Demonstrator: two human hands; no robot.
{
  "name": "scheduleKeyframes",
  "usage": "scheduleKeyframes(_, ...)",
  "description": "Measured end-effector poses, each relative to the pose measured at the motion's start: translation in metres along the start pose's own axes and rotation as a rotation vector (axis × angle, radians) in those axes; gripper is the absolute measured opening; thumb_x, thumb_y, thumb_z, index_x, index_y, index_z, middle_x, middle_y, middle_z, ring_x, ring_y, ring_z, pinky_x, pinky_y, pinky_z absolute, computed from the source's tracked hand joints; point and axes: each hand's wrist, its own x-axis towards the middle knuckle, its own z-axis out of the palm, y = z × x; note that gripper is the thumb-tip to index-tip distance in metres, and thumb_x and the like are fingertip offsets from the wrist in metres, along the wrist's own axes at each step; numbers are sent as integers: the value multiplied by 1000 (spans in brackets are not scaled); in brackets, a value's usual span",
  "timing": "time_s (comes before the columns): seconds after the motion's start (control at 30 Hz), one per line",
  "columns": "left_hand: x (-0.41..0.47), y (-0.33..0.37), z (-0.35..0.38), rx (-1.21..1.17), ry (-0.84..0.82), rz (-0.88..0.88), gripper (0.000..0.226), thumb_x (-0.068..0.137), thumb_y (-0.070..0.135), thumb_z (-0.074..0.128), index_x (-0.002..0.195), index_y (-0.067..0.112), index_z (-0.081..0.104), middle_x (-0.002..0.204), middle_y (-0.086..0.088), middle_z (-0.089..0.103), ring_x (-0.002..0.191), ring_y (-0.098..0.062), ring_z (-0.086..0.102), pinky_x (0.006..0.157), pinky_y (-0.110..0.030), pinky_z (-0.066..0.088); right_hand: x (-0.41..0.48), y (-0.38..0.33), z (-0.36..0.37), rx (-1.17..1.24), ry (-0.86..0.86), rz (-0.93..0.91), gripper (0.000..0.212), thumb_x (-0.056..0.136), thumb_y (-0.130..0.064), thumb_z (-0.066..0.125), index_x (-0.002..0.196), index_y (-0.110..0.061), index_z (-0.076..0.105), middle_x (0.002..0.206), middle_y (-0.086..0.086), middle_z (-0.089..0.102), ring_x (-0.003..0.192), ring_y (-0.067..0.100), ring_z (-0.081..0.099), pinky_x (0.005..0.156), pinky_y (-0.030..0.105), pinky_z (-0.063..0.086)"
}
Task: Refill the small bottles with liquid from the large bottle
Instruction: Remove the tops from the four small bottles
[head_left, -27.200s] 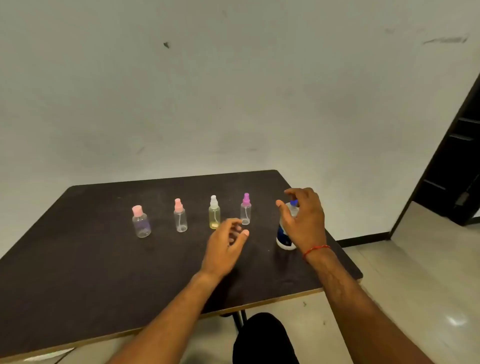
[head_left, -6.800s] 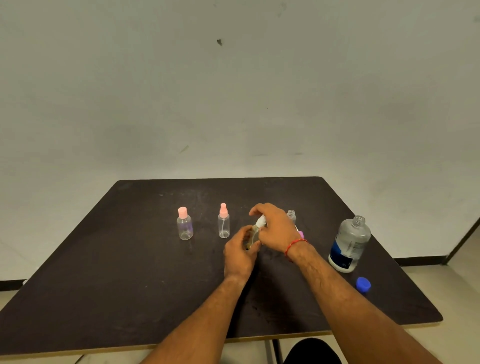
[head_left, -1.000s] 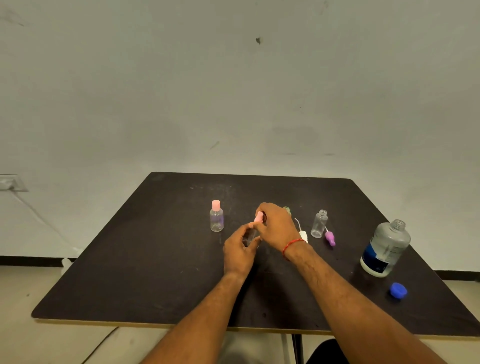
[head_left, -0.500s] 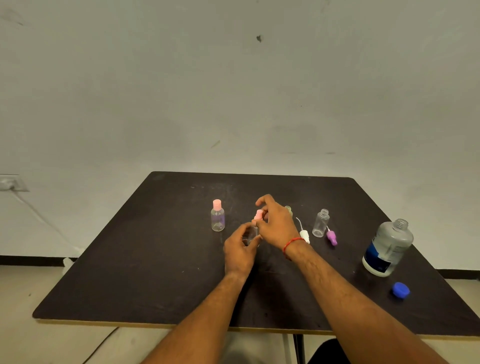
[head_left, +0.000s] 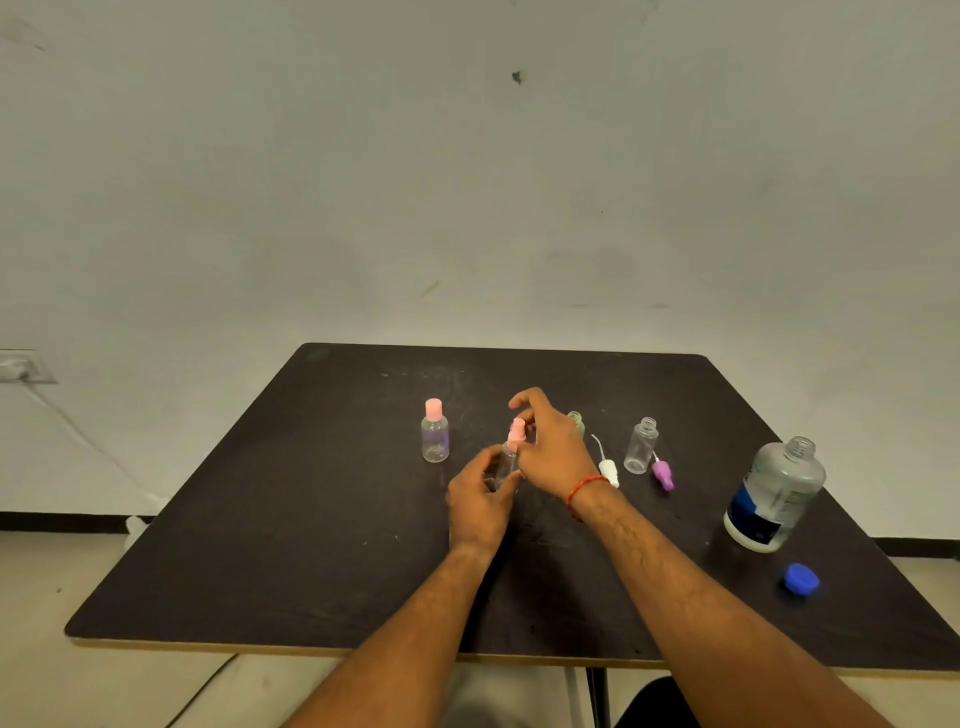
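Observation:
My left hand (head_left: 480, 501) grips a small clear spray bottle (head_left: 505, 465) at the table's middle. My right hand (head_left: 550, 447) pinches its pink spray top (head_left: 517, 434), which sits raised above the neck. A pink-capped bottle (head_left: 435, 431) stands to the left. Behind my right hand a yellowish uncapped bottle (head_left: 575, 422) peeks out. An uncapped clear bottle (head_left: 641, 446) stands to the right, with a white sprayer (head_left: 608, 470) and a purple sprayer (head_left: 663, 475) lying beside it. The large bottle (head_left: 776, 496) stands open at the right, its blue cap (head_left: 801, 578) on the table.
The dark table (head_left: 311, 545) has a pale front edge. A plain wall rises behind it. A wall socket (head_left: 23, 366) with a cable is at the far left. A table leg and a dark shape show below the front edge.
My right hand has lifted slightly with the pink spray top, its fingers spreading upward. My left hand keeps the same hold on the small bottle. The view has barely shifted.

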Motion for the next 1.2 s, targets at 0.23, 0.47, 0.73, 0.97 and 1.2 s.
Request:
scheduleKeyframes(0.23,-1,1,-1,-24,3,2,32,89,17,76,114,36,69,101,16,72,96,1,68,83,-17,55,0,2,3,4,52,19,46,83,-16,73,120,-25,47,99,-5,60,92,10,60,81,26,54)
scheduleKeyframes(0.47,0,0,0,5,10,11,29,88,18,77,112,34,69,96,16,72,93,0,67,81,-19,55,-1,2,2,-3,40,-2,39,85,-7,67,115,-25,50,92,-4,60,88,11,61,82,34,57)
scheduleKeyframes(0.73,0,0,0,-25,13,9,30,89,20,76,111,39,68,99,16,72,96,-1,68,86,-22,57,-2,1,3,30,94,8,46,82,-18,74,119,-25,48,98,-6,60,90,10,60,77,23,54)
scheduleKeyframes(0.97,1,-2,0,1,11,-5,26,89,21,77,108,36,69,98,15,71,95,-4,68,86,-25,58,-2,1,2,40,63,-16,38,85,-3,63,116,-22,50,93,-3,62,86,10,62,81,31,57)
scheduleKeyframes(1.2,-1,-2,0,-27,11,-14,30,89,22,76,118,31,70,101,15,72,97,1,68,88,-23,57,-2,5,5,-13,103,5,41,84,-22,71,117,-26,47,102,-7,59,92,10,60,77,25,56)
